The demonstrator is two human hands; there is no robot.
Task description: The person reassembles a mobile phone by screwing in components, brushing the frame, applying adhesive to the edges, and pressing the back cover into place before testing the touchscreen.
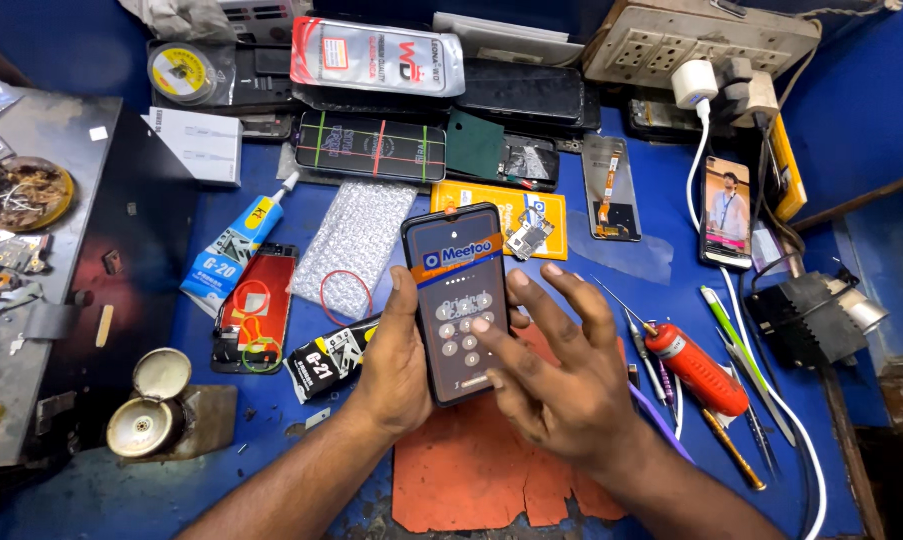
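My left hand (397,365) grips a black smartphone (459,290) by its left edge and holds it upright over the bench. The screen is lit with a number keypad, and a protective film with a blue and orange band covers it. My right hand (557,370) is spread next to the phone, its index fingertip touching the keypad near the screen's middle. Under both hands lies a worn orange mat (472,470) on the blue bench top (652,255).
A red-handled screwdriver (697,368), tweezers and thin probes lie to the right. A glue tube (234,250), a red phone frame (257,318) and bubble wrap (357,245) lie to the left. Another phone (727,212) charges by a socket board (702,45). Spare screens and packets line the back.
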